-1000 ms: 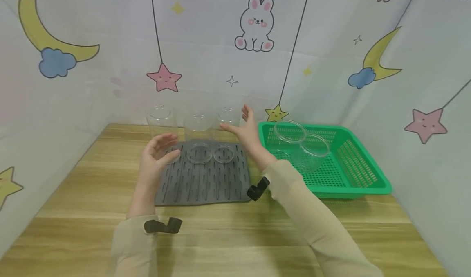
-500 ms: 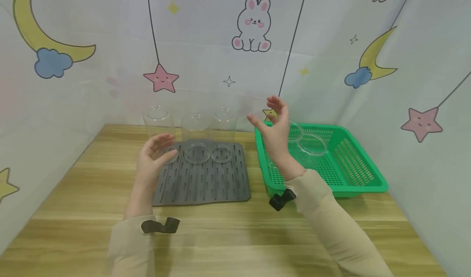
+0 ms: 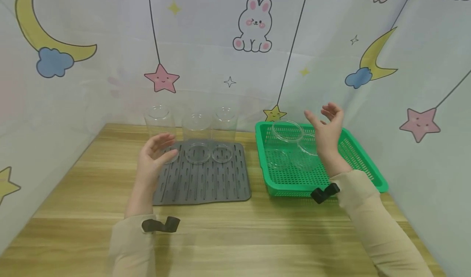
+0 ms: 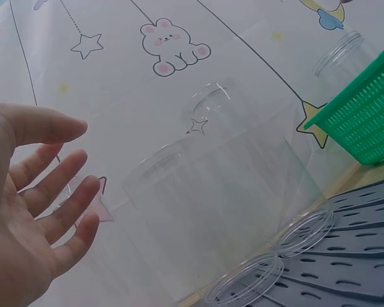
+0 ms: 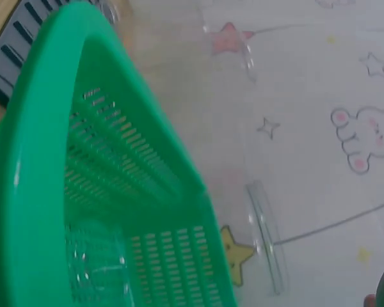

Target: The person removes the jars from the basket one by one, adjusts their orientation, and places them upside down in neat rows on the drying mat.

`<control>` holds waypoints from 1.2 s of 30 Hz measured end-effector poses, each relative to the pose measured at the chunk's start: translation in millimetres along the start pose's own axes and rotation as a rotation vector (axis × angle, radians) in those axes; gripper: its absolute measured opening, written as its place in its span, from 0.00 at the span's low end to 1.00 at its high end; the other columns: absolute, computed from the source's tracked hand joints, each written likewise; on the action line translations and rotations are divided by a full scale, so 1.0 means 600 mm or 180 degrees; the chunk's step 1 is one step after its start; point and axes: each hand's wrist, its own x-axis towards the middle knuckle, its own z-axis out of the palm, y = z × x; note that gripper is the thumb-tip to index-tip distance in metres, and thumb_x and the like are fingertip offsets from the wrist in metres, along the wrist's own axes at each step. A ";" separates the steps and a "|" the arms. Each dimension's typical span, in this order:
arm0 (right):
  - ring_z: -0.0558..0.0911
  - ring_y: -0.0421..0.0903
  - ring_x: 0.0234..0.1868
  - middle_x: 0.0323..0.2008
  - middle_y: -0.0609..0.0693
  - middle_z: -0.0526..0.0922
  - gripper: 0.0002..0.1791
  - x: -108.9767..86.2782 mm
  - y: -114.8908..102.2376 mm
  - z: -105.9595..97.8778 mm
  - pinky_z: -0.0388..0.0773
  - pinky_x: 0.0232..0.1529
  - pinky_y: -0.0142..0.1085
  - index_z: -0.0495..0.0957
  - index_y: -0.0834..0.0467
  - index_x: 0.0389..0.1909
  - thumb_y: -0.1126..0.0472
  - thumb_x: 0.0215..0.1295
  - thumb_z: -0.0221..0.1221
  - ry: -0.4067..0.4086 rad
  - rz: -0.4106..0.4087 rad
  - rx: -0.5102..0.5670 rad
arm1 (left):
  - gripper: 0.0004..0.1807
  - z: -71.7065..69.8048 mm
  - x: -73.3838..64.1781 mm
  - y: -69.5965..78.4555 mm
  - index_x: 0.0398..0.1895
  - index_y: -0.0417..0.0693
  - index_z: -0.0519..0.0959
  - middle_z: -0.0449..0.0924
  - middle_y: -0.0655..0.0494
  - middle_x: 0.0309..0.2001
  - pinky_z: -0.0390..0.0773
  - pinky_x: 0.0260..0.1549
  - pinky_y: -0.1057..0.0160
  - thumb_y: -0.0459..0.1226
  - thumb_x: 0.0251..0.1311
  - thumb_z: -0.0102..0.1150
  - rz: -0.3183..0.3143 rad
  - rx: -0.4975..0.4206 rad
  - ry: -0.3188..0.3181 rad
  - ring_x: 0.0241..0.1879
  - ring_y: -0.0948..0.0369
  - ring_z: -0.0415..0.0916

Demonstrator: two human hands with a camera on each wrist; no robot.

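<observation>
Three clear plastic tumblers stand mouth down along the back of the grey mat: a left tumbler [image 3: 159,117], a middle tumbler [image 3: 197,129] and a right tumbler [image 3: 225,123]. My left hand [image 3: 152,158] is raised in front of the left tumbler, its fingers loosely bent and nothing between them and the thumb. The left wrist view shows the same bare palm. Over the green basket [image 3: 263,168] my right hand [image 3: 328,133] is held up with thumb and fingers apart. It overlaps the right side of one basket tumbler [image 3: 305,150]; another basket tumbler [image 3: 288,140] stands mouth up beside it.
The grey ridged mat [image 3: 202,187] lies on the wooden table [image 3: 228,236], left of the basket. A white printed cloth [image 3: 206,31] hangs right behind the tumblers and along both sides. The basket's rim stands well above the tabletop.
My right hand has moved from beside the right tumbler on the mat, rightward to over the basket. My left hand has stayed in place, and the tumblers stand as before.
</observation>
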 end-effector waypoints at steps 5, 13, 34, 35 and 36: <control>0.57 0.47 0.73 0.71 0.51 0.57 0.45 0.030 0.029 -0.057 0.59 0.72 0.44 0.49 0.54 0.73 0.48 0.63 0.63 -0.0340 0.0817 -0.0386 | 0.22 -0.005 -0.001 -0.001 0.59 0.44 0.71 0.78 0.69 0.52 0.73 0.54 0.73 0.24 0.62 0.57 -0.0071 0.0044 0.0041 0.57 0.64 0.72; 0.40 0.64 0.77 0.78 0.62 0.33 0.57 0.064 0.078 -0.116 0.48 0.74 0.60 0.28 0.58 0.77 0.42 0.66 0.58 -0.1339 0.1395 -0.1088 | 0.22 -0.015 -0.002 -0.008 0.59 0.41 0.70 0.78 0.70 0.50 0.73 0.54 0.73 0.23 0.61 0.57 -0.0135 0.0059 0.0144 0.55 0.66 0.72; 0.37 0.76 0.72 0.70 0.72 0.14 0.69 0.101 0.110 -0.137 0.56 0.66 0.69 0.10 0.61 0.70 0.56 0.61 0.65 -0.3282 0.2247 -0.2006 | 0.21 -0.025 -0.002 -0.019 0.59 0.45 0.70 0.76 0.70 0.51 0.71 0.54 0.75 0.26 0.64 0.57 -0.0299 0.0033 0.0160 0.55 0.67 0.72; 0.37 0.76 0.72 0.70 0.72 0.15 0.69 0.100 0.110 -0.135 0.57 0.66 0.69 0.10 0.61 0.70 0.55 0.61 0.66 -0.3295 0.2274 -0.2052 | 0.21 -0.025 -0.002 -0.019 0.59 0.45 0.70 0.76 0.70 0.51 0.71 0.54 0.75 0.26 0.64 0.57 -0.0300 0.0019 0.0160 0.56 0.66 0.72; 0.37 0.76 0.72 0.71 0.72 0.15 0.70 0.100 0.109 -0.133 0.58 0.66 0.68 0.10 0.60 0.70 0.55 0.60 0.67 -0.3290 0.2310 -0.2078 | 0.21 -0.025 -0.002 -0.018 0.59 0.46 0.70 0.76 0.69 0.51 0.71 0.54 0.75 0.26 0.63 0.57 -0.0302 0.0005 0.0160 0.56 0.66 0.71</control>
